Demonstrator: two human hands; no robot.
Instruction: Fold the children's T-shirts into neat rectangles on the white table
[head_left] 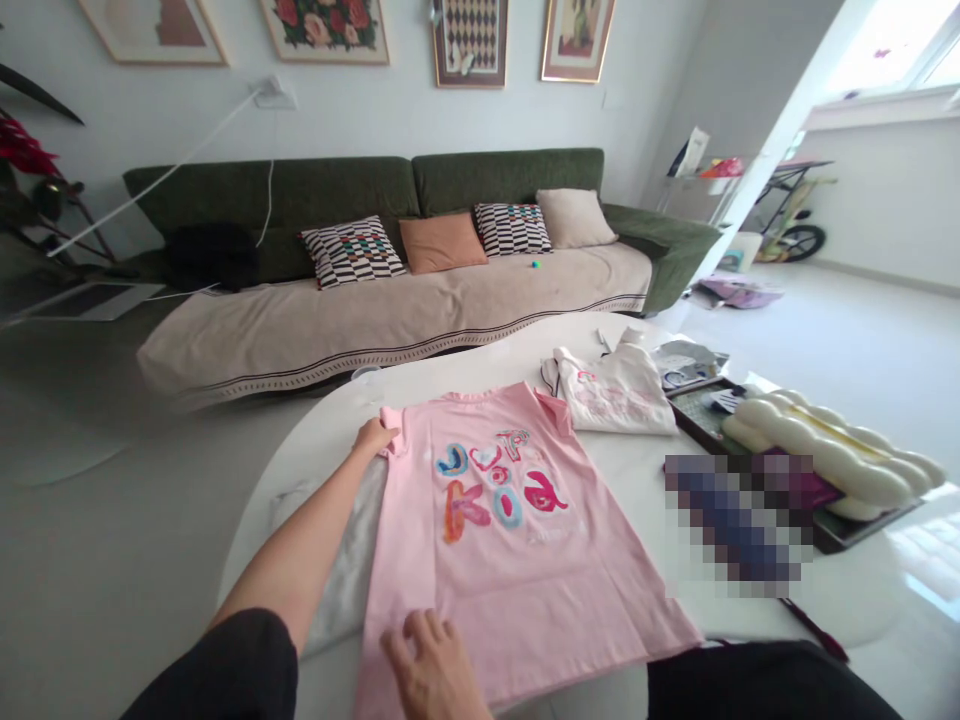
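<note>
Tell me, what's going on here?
A person is handling a pink T-shirt with colourful painted letters, spread flat on a round white table. Their left hand is at the shirt's sleeve, and their right hand rests on its lower part. A folded white garment lies beyond it, near a dark tray holding a wavy white cushion.

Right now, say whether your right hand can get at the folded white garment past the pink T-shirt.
Probably yes: only the flat pink T-shirt lies between the right hand and the folded white garment, though that is a long reach.
</note>
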